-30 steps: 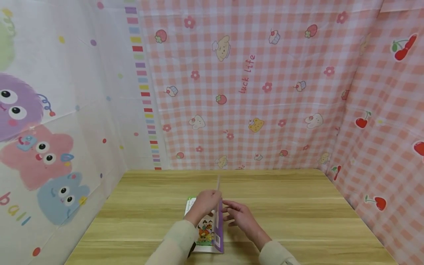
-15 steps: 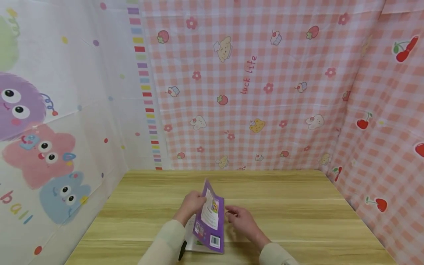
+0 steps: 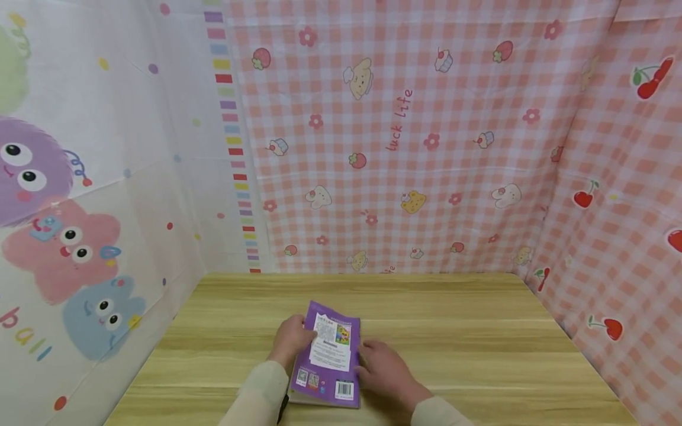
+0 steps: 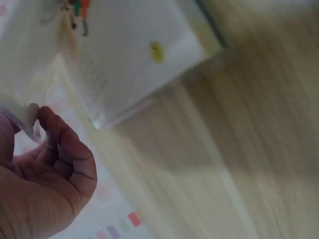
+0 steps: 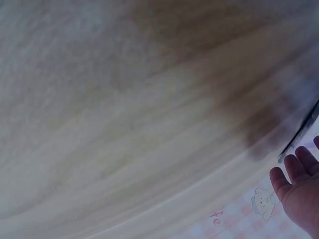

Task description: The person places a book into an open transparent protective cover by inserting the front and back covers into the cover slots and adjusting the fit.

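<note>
A book [image 3: 330,355] with a purple back cover lies on the wooden table, its cover slightly raised at the left. My left hand [image 3: 292,340] pinches that cover's left edge between thumb and fingers. In the left wrist view, the left hand [image 4: 55,179] holds the lifted edge, and white inner pages [image 4: 129,55] with a yellow mark show beneath. Beside the book's right edge, my right hand [image 3: 386,370] has its fingers extended toward the spine. The right wrist view shows the right hand [image 5: 301,199] with loosely straight fingers near the book's dark edge.
The wooden table [image 3: 469,331] spreads around the book. A pink checked cloth [image 3: 405,148] hangs behind it, with a cartoon-print white cloth [image 3: 176,177] on the left. A dark strap end [image 3: 283,408] shows near the left sleeve.
My left hand has moved left and down, swinging the purple cover from upright to nearly flat over the pages. The right hand has come in closer to the book's right edge.
</note>
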`<state>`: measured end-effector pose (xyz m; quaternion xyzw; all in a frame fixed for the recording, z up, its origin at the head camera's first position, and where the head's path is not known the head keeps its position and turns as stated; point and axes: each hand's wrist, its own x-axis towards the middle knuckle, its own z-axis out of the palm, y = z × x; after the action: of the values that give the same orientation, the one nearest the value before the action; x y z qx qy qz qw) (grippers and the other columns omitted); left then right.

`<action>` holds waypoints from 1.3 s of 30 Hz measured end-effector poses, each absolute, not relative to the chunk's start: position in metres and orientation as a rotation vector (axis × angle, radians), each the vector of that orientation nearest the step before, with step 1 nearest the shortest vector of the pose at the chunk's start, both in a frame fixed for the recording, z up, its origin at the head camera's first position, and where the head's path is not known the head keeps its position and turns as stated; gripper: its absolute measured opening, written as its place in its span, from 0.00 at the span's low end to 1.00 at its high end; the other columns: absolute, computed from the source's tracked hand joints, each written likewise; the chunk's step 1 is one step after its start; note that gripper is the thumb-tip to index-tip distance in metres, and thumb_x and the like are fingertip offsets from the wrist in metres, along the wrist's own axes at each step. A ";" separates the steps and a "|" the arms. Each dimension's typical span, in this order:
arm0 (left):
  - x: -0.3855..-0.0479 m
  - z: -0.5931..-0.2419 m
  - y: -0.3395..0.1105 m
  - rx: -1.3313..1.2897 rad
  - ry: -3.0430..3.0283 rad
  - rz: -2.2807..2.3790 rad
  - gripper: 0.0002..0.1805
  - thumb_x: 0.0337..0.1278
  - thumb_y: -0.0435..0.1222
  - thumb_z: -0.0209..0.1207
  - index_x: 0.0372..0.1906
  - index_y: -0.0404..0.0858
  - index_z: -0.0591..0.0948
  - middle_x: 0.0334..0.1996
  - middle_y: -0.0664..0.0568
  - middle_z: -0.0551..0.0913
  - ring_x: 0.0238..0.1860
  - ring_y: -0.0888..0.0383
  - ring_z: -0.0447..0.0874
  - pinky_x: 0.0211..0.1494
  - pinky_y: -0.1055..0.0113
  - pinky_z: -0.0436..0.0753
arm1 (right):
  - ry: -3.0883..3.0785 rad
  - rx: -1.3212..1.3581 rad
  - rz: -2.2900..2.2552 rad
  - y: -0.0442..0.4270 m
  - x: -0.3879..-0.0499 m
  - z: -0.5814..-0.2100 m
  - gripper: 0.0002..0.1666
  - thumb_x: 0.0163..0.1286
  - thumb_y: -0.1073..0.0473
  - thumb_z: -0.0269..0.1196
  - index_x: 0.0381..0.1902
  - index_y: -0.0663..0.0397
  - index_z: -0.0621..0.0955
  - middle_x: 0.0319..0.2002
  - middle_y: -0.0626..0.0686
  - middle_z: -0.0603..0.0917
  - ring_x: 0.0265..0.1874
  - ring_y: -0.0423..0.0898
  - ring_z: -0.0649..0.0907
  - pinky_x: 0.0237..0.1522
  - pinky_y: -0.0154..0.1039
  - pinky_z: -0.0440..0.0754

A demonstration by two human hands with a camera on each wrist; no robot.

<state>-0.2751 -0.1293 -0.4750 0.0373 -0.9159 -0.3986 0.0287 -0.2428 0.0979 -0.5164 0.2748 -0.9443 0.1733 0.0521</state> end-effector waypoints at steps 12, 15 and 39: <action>-0.274 -0.501 -0.134 0.028 -2.950 -0.657 0.23 0.53 0.28 0.61 0.56 0.25 0.77 0.45 0.29 0.80 0.48 0.33 0.79 0.51 0.40 0.78 | -3.021 0.844 0.391 0.092 -0.237 -0.523 0.35 0.71 0.43 0.60 0.67 0.60 0.74 0.67 0.60 0.73 0.65 0.58 0.73 0.64 0.56 0.70; -0.273 -0.506 -0.130 -0.103 -2.922 -0.501 0.18 0.47 0.25 0.62 0.47 0.27 0.81 0.42 0.33 0.78 0.45 0.38 0.78 0.49 0.42 0.79 | -3.024 0.839 0.403 0.091 -0.236 -0.521 0.36 0.71 0.43 0.60 0.68 0.60 0.73 0.67 0.61 0.72 0.65 0.59 0.72 0.64 0.57 0.69; -0.263 -0.506 -0.097 -0.200 -3.124 -0.447 0.30 0.54 0.31 0.56 0.64 0.24 0.72 0.63 0.22 0.66 0.66 0.30 0.63 0.64 0.38 0.68 | -3.012 0.859 0.447 0.093 -0.235 -0.522 0.35 0.70 0.44 0.61 0.67 0.60 0.74 0.68 0.61 0.72 0.65 0.59 0.73 0.62 0.57 0.72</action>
<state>-0.2632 -0.0965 -0.5059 -0.0632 -0.9879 -0.1413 -0.0101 -0.2349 0.0935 -0.5223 0.2716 -0.9519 0.1414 -0.0113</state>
